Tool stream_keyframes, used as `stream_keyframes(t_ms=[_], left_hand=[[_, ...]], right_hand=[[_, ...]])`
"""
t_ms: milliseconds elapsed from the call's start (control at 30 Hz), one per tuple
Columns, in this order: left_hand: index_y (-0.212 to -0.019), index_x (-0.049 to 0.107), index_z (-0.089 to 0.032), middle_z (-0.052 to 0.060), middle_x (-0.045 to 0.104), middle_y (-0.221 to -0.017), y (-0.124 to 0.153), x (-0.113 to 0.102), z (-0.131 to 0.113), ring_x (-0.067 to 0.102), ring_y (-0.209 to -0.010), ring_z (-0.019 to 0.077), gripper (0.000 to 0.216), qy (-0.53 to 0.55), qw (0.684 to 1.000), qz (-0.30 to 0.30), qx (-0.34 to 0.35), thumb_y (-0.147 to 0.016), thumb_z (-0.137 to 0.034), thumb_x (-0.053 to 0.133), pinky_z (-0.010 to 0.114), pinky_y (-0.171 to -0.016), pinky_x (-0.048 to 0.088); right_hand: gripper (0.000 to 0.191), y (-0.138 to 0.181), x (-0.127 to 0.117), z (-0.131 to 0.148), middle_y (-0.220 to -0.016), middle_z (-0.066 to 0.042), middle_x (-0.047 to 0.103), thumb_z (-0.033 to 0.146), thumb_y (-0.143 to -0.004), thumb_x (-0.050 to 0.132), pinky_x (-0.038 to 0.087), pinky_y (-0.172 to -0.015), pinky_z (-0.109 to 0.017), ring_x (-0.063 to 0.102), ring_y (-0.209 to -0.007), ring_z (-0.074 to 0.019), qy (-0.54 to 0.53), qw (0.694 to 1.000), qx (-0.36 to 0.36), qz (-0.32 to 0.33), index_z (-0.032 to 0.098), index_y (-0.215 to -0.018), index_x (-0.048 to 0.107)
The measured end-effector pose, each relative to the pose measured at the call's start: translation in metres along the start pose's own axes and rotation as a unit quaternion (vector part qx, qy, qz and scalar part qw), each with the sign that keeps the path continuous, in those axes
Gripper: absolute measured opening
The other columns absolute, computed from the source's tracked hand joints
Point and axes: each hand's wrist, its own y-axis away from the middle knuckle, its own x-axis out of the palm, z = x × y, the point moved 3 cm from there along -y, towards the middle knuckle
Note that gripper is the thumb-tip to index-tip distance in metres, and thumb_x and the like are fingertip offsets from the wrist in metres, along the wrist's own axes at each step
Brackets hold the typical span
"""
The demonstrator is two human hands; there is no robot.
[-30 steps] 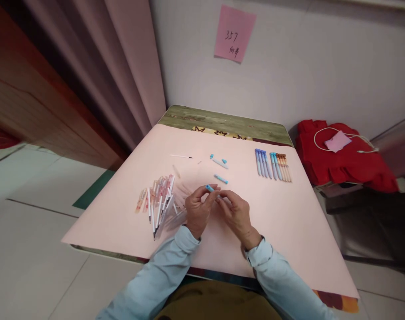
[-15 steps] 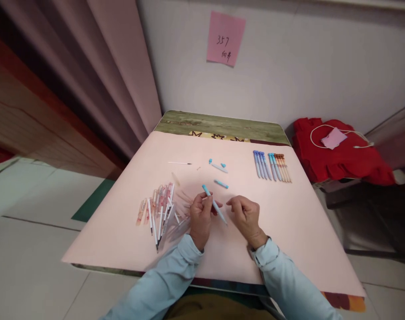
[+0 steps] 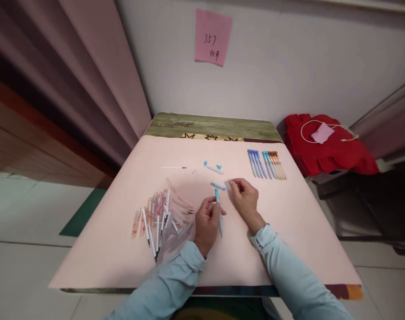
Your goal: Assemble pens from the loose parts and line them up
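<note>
My left hand [image 3: 207, 222] is closed round a light blue pen [image 3: 221, 224], its bright blue end away from me and its tip toward me. My right hand [image 3: 245, 200] has its fingers curled together beside a short blue pen barrel piece [image 3: 218, 186] on the paper. Whatever those fingers may hold is hidden. Farther back lie a pale blue pen part [image 3: 215, 170], a small blue cap piece [image 3: 218, 166] and another blue piece [image 3: 205, 163]. A thin white refill [image 3: 174, 167] rests to their left.
On the left lie several white refills [image 3: 152, 238], pinkish clear pen barrels [image 3: 151, 206] and a clear plastic bag [image 3: 172, 240]. A row of blue pens [image 3: 257, 164] and brown-topped pens [image 3: 278, 165] is at the back right. Red cloth [image 3: 332, 155] sits beyond the table's right edge.
The pen in my left hand has turned to point more nearly straight at me. My right hand has moved forward, closer to the short blue barrel piece. The view has shifted slightly.
</note>
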Motion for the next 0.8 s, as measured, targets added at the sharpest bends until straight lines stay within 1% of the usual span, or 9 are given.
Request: stream_keyframes(t_ms=[67,233,333,467,567,633,700,767,800], left_hand=[[-0.102,0.058,-0.017,0.001,0.067,-0.069,-0.001,0.002,0.000,0.058,-0.063,0.0135,0.026,-0.009,1.000,0.006,0.010,-0.089,-0.040,0.056,0.025,-0.064,0.044],[-0.103,0.059,-0.017,0.001,0.066,-0.068,-0.001,0.003,-0.001,0.054,-0.059,0.0125,0.027,-0.005,1.000,-0.003,0.006,-0.089,-0.041,0.056,0.023,-0.058,0.040],[-0.102,0.058,-0.017,0.001,0.066,-0.069,0.000,0.002,-0.003,0.052,-0.057,0.0122,0.027,-0.002,1.000,-0.007,0.008,-0.089,-0.040,0.055,0.024,-0.056,0.039],[-0.102,0.057,-0.016,0.001,0.066,-0.067,-0.001,0.002,-0.005,0.055,-0.061,0.0132,0.025,-0.002,1.000,-0.009,0.017,-0.089,-0.038,0.055,0.024,-0.060,0.041],[-0.102,0.058,-0.016,0.001,0.067,-0.068,-0.001,0.002,-0.002,0.053,-0.059,0.0125,0.024,0.000,1.000,-0.013,0.011,-0.089,-0.037,0.055,0.024,-0.059,0.040],[-0.103,0.058,-0.017,0.001,0.067,-0.069,-0.002,0.001,0.000,0.053,-0.059,0.0120,0.025,0.002,1.000,-0.016,0.008,-0.089,-0.038,0.056,0.023,-0.059,0.040],[-0.103,0.060,-0.016,0.001,0.066,-0.069,-0.002,0.001,0.000,0.054,-0.060,0.0121,0.026,0.002,1.000,-0.017,0.010,-0.089,-0.038,0.057,0.023,-0.059,0.041],[-0.103,0.062,-0.016,0.001,0.065,-0.069,-0.003,0.001,0.000,0.054,-0.061,0.0120,0.027,0.000,1.000,-0.014,0.010,-0.088,-0.038,0.059,0.023,-0.059,0.042],[-0.103,0.063,-0.016,0.000,0.065,-0.068,-0.003,0.002,0.000,0.054,-0.060,0.0120,0.027,-0.002,1.000,-0.014,0.009,-0.087,-0.038,0.060,0.023,-0.059,0.042]], right_hand=[[0.031,-0.018,0.006,0.000,-0.075,-0.001,0.069,0.046,-0.089,0.055,0.042,-0.066,-0.026,0.059,-0.066,-0.0144,0.041,0.999,-0.003,0.009,0.020,-0.086,0.072],[0.034,-0.065,0.040,0.000,-0.095,-0.005,0.071,0.050,-0.086,0.059,0.042,-0.071,-0.028,0.063,-0.082,-0.0188,0.158,0.981,0.023,0.107,0.023,-0.102,0.073],[0.032,-0.075,0.056,0.000,-0.099,-0.006,0.071,0.049,-0.086,0.059,0.043,-0.074,-0.030,0.063,-0.085,-0.0205,0.200,0.970,0.024,0.133,0.024,-0.099,0.075],[0.028,-0.074,0.060,-0.002,-0.092,-0.007,0.071,0.045,-0.088,0.057,0.043,-0.073,-0.032,0.064,-0.082,-0.0215,0.194,0.974,0.015,0.113,0.022,-0.089,0.074],[0.028,-0.069,0.046,-0.002,-0.084,-0.006,0.071,0.041,-0.090,0.053,0.045,-0.075,-0.033,0.064,-0.079,-0.0209,0.106,0.992,0.015,0.060,0.019,-0.092,0.071],[0.028,-0.063,0.033,-0.002,-0.080,-0.005,0.071,0.041,-0.089,0.054,0.048,-0.073,-0.032,0.064,-0.075,-0.0190,-0.024,0.999,0.028,0.040,0.018,-0.096,0.068],[0.030,-0.053,0.020,-0.001,-0.080,-0.004,0.070,0.044,-0.083,0.062,0.051,-0.069,-0.030,0.064,-0.071,-0.0171,-0.180,0.980,0.062,0.059,0.017,-0.098,0.066],[0.035,-0.041,0.012,0.003,-0.081,-0.004,0.070,0.044,-0.075,0.072,0.053,-0.067,-0.030,0.063,-0.069,-0.0156,-0.305,0.940,0.112,0.109,0.017,-0.097,0.068],[0.036,-0.034,0.010,0.006,-0.080,-0.004,0.071,0.044,-0.073,0.074,0.054,-0.067,-0.030,0.063,-0.069,-0.0150,-0.345,0.919,0.134,0.134,0.017,-0.097,0.069]])
